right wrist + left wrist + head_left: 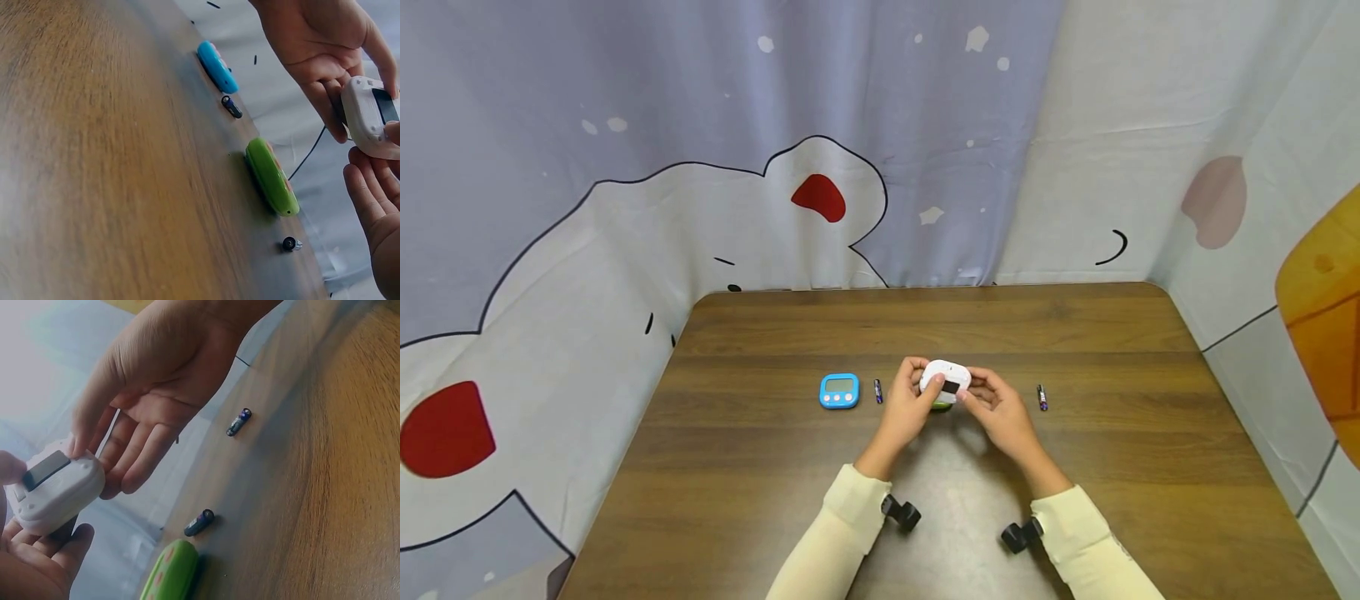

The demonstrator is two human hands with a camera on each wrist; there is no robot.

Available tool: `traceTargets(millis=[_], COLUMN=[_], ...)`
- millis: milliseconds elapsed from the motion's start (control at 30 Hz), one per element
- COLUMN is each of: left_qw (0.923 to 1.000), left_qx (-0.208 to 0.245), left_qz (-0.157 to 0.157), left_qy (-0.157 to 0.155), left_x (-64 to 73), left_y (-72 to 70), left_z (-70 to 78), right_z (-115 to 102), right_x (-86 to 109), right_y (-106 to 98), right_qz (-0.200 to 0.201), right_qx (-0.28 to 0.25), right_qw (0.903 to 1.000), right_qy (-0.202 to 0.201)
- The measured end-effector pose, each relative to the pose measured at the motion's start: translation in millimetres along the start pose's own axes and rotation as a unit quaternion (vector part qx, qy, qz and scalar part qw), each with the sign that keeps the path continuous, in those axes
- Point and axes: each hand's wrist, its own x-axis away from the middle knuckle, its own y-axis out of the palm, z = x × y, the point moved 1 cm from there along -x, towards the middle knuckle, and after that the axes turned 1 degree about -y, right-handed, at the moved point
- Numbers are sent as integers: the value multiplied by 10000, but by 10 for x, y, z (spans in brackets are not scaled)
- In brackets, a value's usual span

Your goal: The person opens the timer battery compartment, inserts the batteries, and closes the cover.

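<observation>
Both hands hold a white digital timer (934,369) above the table, its back with a dark rectangular strip (47,470) facing up. My left hand (908,402) grips its left side, thumb on the back and fingers beneath. At the other end, my right hand (1004,413) pinches the edge between thumb and fingers. A green timer (270,175) lies under the hands, mostly hidden in the head view. To the left is a blue timer (839,399) with a screen and buttons.
One small battery (878,391) lies between the blue and green timers. Another battery (1042,397) is right of the right hand. A third battery (200,522), beside the green timer, is hidden in the head view. Patterned curtains surround the wooden table (737,500).
</observation>
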Motion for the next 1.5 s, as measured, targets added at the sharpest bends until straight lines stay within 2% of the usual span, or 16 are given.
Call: traceTargets(millis=[200, 333, 433, 533, 667, 767, 1000, 1167, 1267, 1367, 1500], left_qw=[10000, 9992, 9971, 9935, 9894, 9880, 9878, 9893, 9907, 9917, 9925], left_qx=[-54, -251, -308, -322, -304, -186, 486, 674, 660, 626, 673], left_qz=[-34, -299, -694, -1082, -1402, -1511, -1400, -1201, -1104, -1016, -908], left_qy=[-21, 41, -38, -152, -231, -251, -470, -483, -453, -488, -471], left_x=[10, 41, 70, 82, 71, 58, 70, 64, 56, 47, 39], left_y=[-24, -43, -53, -64, -89, -109, -159, -179, -193, -205, -215], left_z=[-13, -56, -97, -142, -207, -254, -359, -352, -319, -286, -236], right_z=[-184, -229, -193, -63, 111, 152, 183, 201, 185, 96, -59], right_x=[11, 25, 26, 15, 8, 44, 131, 107, 80, 66, 58], right_y=[-3, -16, -23, -26, -11, 15, 104, 144, 171, 203, 240], right_qz=[90, 309, 481, 545, 466, 383, 292, 314, 417, 561, 473], right_qx=[73, 108, 10, -188, -401, -576, -916, -898, -745, -375, -73], right_qw=[9999, 9993, 9984, 9979, 9978, 9973, 9951, 9953, 9962, 9976, 9988], right_qy=[-43, -161, -285, -292, -240, -237, -211, -163, -147, -150, -86])
